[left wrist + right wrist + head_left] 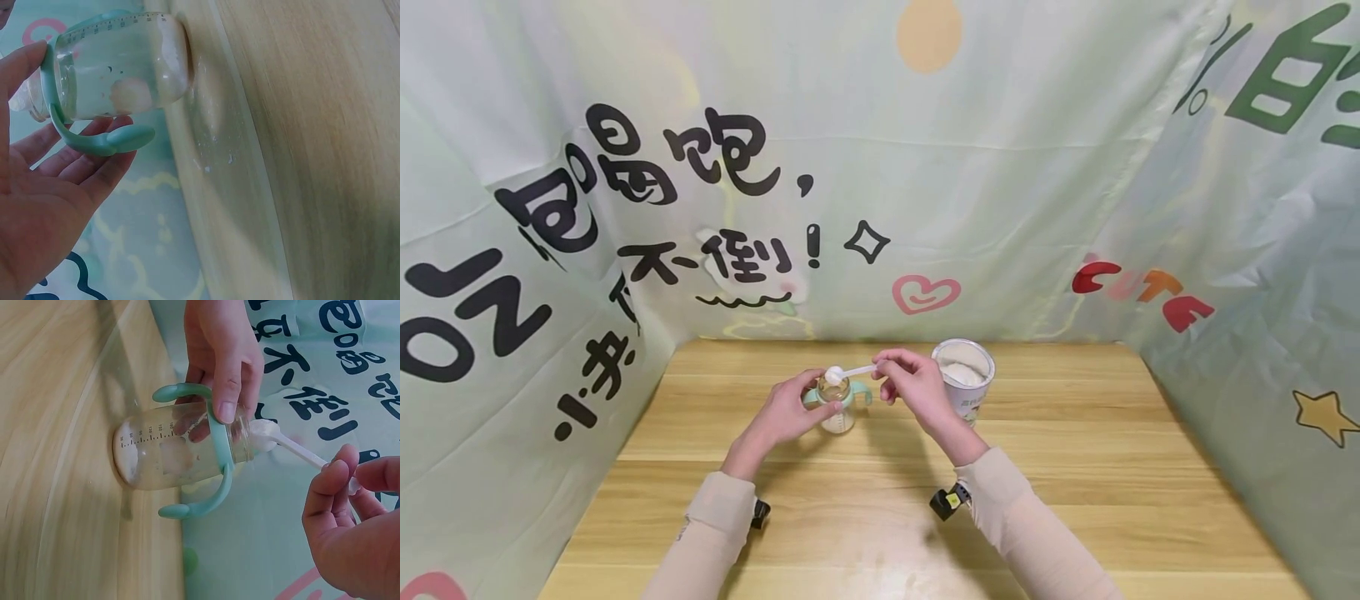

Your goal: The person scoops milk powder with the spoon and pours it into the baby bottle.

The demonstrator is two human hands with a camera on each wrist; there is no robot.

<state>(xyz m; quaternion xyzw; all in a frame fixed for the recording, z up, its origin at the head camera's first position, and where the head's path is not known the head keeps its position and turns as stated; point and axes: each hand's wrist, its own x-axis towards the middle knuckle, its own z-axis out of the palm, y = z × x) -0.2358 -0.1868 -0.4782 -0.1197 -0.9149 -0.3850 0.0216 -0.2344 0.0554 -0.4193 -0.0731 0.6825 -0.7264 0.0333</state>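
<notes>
A clear baby bottle (150,450) with a mint-green two-handled collar (220,444) stands on the table, some white powder at its bottom. My left hand (788,408) grips it around the collar and neck, thumb on the near side and fingers behind. Between thumb and fingers, my right hand (917,387) pinches the handle of a white measuring scoop (294,447). The scoop's bowl, heaped with white powder, is at the bottle's open mouth. Just beyond the right hand stands an open can (964,371) of white powder, its lower part partly hidden by that hand.
Specks of spilled powder (209,165) lie on the wooden table (850,517) near the bottle's base. Printed fabric walls (1000,208) close in the back and both sides of the table.
</notes>
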